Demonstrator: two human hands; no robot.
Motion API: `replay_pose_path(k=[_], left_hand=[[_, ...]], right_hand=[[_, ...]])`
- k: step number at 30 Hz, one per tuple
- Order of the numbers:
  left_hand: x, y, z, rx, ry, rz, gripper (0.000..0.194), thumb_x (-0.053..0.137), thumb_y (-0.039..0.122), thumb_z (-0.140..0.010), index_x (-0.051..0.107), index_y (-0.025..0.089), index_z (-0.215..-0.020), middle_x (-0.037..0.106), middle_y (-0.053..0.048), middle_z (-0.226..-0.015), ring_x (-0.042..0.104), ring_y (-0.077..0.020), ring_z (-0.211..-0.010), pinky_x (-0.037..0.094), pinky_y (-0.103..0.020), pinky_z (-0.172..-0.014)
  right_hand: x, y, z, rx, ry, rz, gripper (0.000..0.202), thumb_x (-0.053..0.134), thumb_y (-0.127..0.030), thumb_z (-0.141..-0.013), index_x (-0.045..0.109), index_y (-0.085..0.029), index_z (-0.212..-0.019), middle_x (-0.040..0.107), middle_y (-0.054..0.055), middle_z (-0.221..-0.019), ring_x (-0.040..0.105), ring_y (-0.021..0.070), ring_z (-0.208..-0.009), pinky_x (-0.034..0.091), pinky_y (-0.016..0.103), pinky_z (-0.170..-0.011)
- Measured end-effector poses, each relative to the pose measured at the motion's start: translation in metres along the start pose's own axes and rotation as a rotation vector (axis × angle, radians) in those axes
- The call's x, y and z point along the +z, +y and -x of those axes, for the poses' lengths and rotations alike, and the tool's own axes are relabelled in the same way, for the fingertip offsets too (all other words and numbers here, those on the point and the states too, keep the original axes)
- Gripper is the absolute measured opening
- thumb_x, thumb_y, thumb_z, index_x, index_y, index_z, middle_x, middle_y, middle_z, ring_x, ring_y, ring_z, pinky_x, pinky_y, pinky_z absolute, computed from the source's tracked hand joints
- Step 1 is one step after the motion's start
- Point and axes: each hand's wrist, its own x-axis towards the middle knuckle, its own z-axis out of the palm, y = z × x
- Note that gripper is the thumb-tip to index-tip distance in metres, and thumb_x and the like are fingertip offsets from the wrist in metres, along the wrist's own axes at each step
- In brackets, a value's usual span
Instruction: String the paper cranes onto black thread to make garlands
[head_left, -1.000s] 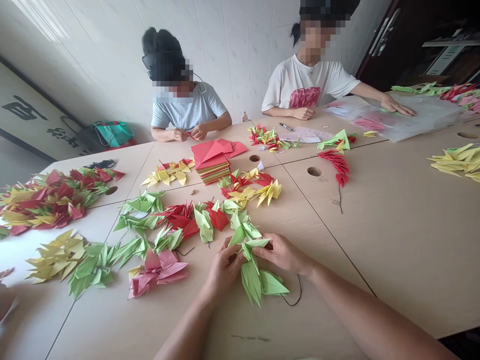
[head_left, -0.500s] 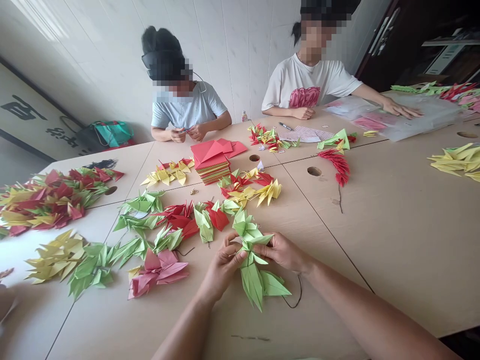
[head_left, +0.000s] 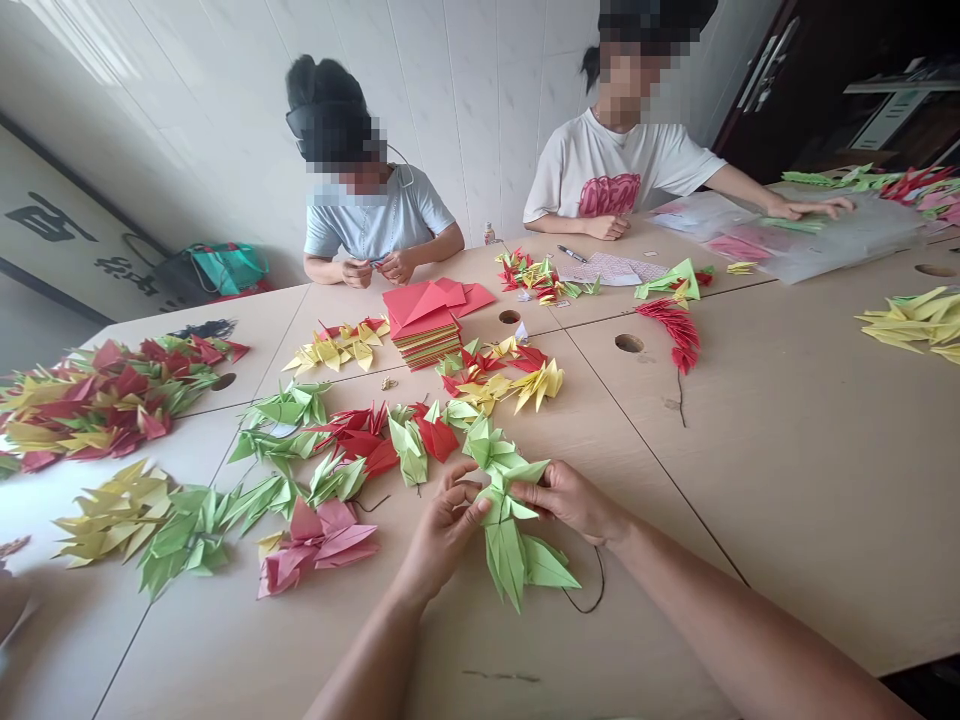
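Note:
Both my hands hold a string of green origami cranes (head_left: pixel 505 555) above the near part of the table. With thumb and fingers, my left hand (head_left: pixel 454 515) pinches the string's left side. From the right, my right hand (head_left: pixel 566 500) grips a folded green wing between thumb and fingers. A dark cord (head_left: pixel 596 590) curves out from under the green paper onto the table. Beyond my hands, red folded cranes (head_left: pixel 435 437) and a green crane (head_left: pixel 409 447) lie in a row. To the left rests a pink folded piece (head_left: pixel 322 545).
A stack of coloured paper (head_left: pixel 426 325) stands mid-table. A large heap of cranes (head_left: pixel 105 395) lies at left. Two people sit opposite; one person's hand (head_left: pixel 814 207) reaches over plastic sheets (head_left: pixel 840 245). A red paper string (head_left: pixel 671 330) and table holes (head_left: pixel 628 343) are at right.
My fingers have shifted slightly on the green cranes, whose lower part has lifted a little. Across the table, the person's hand at right has risen off the plastic sheets, with green paper now visible beneath.

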Motion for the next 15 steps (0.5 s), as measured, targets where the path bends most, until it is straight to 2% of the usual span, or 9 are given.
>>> replay_pose_path(k=[2,4,7,9,12,15], left_hand=[[0.000,-0.001,0.000,-0.005,0.030,-0.009,0.031,0.063,0.048,-0.081,0.064,0.019,-0.071,0.054,-0.011,-0.115,0.042,-0.0284,-0.125,0.049,-0.030,-0.083],[0.000,-0.003,0.001,-0.018,0.055,-0.012,0.030,0.062,0.048,-0.082,0.062,0.018,-0.075,0.053,-0.008,-0.110,0.055,-0.0227,-0.104,0.050,-0.027,-0.075],[0.000,-0.006,0.003,-0.044,0.056,-0.003,0.029,0.062,0.047,-0.082,0.057,0.019,-0.080,0.056,-0.002,-0.091,0.056,-0.0132,-0.073,0.046,-0.024,-0.064],[0.002,-0.007,0.004,-0.052,0.014,0.024,0.028,0.063,0.046,-0.082,0.054,0.019,-0.084,0.058,-0.001,-0.085,0.057,-0.0131,-0.072,0.047,-0.024,-0.066],[0.006,-0.005,0.005,-0.065,-0.082,0.079,0.030,0.065,0.044,-0.081,0.051,0.021,-0.095,0.064,-0.004,-0.096,0.062,-0.0174,-0.084,0.051,-0.029,-0.073],[0.012,-0.003,0.006,-0.100,-0.135,0.114,0.038,0.069,0.039,-0.079,0.048,0.022,-0.107,0.067,-0.006,-0.097,0.064,-0.0184,-0.083,0.052,-0.030,-0.072]], right_hand=[[-0.003,0.002,-0.001,0.015,0.037,-0.012,0.038,0.070,-0.053,-0.071,0.056,-0.018,-0.069,0.043,-0.006,-0.061,0.036,0.0089,-0.056,0.030,0.023,-0.051],[-0.006,0.004,-0.002,0.034,0.077,-0.018,0.037,0.070,-0.052,-0.072,0.057,-0.017,-0.073,0.045,-0.006,-0.063,0.038,0.0081,-0.054,0.029,0.022,-0.049],[-0.009,0.006,-0.004,0.063,0.128,-0.020,0.038,0.067,-0.052,-0.073,0.055,-0.017,-0.070,0.045,-0.006,-0.059,0.037,0.0063,-0.049,0.024,0.021,-0.045],[-0.010,0.006,-0.004,0.074,0.146,-0.021,0.039,0.066,-0.053,-0.074,0.053,-0.017,-0.066,0.046,-0.006,-0.057,0.038,0.0058,-0.046,0.023,0.021,-0.044],[-0.008,0.004,-0.003,0.073,0.151,-0.020,0.040,0.065,-0.053,-0.075,0.052,-0.017,-0.063,0.050,-0.005,-0.055,0.042,0.0062,-0.045,0.024,0.021,-0.043],[-0.005,0.004,-0.003,0.073,0.148,-0.016,0.040,0.065,-0.052,-0.074,0.053,-0.017,-0.061,0.053,-0.004,-0.054,0.046,0.0072,-0.045,0.025,0.021,-0.043]])
